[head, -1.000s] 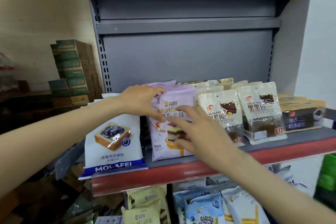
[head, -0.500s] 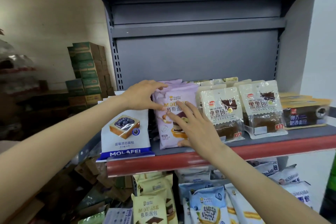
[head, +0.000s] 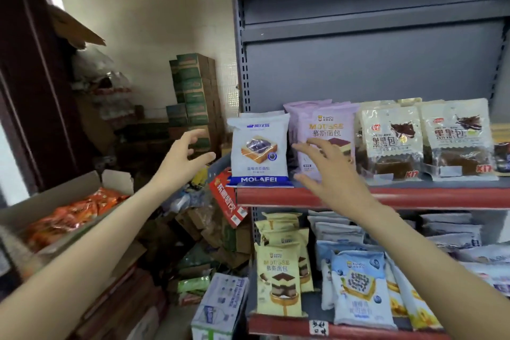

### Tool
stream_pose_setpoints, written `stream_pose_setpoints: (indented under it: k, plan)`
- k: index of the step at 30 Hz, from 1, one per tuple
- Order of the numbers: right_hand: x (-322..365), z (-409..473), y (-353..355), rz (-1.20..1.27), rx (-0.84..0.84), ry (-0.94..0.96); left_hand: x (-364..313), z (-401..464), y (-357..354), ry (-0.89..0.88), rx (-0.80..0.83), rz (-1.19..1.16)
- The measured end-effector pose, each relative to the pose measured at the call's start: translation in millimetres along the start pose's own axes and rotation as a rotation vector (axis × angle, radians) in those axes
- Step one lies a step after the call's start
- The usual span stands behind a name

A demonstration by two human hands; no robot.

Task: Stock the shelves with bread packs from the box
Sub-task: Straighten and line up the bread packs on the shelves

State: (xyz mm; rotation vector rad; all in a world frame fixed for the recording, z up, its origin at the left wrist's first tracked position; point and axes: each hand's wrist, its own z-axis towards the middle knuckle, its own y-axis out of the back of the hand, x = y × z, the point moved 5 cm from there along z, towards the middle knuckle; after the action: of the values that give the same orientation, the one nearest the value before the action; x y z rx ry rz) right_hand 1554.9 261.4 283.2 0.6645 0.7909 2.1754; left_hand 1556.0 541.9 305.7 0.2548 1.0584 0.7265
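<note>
A purple mousse bread pack [head: 327,130] stands upright on the red-edged shelf [head: 386,197], between a white-and-blue MOLAFEI pack [head: 260,150] and clear packs of dark bread [head: 392,143]. My right hand [head: 328,171] hovers in front of the purple pack with fingers spread, holding nothing. My left hand [head: 183,156] is off to the left of the shelf, in the air, fingers loosely apart and empty. An open cardboard box [head: 110,182] with orange packs [head: 74,212] sits at the lower left.
The lower shelf [head: 345,330] holds yellow mousse packs [head: 278,276] and blue-and-white packs [head: 361,287]. Green cartons [head: 193,85] are stacked behind. Loose boxes and wrappers pile on the floor beside the shelf. A case of bottles [head: 218,309] lies by the shelf foot.
Both hands have let go of the purple pack and drawn back. My left hand has swung away to the left. The view has turned left and down.
</note>
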Motion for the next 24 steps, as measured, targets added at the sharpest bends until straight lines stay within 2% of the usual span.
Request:
stream_pose_setpoints:
  k: [4, 9, 13, 20, 24]
  plan:
    - [26.7, 9.9, -19.0, 0.129, 0.097, -0.069, 22.1, 5.5, 4.0, 0.108, 0.111, 0.0]
    - [29.8, 41.5, -44.7, 0.291, 0.119, -0.195, 22.4, 35.5, -15.0, 0.022, 0.34, 0.004]
    - [22.1, 58.6, -67.4, 0.251, 0.149, -0.251, 29.1, 65.7, -41.2, -0.011, 0.512, -0.044]
    - [18.5, 67.6, -73.3, 0.101, 0.12, -0.296, 32.0, 96.0, -73.8, -0.153, 0.542, -0.113]
    - [21.2, 69.2, -69.4, -0.148, 0.128, -0.312, 29.5, 95.0, -84.2, -0.21, 0.502, -0.169]
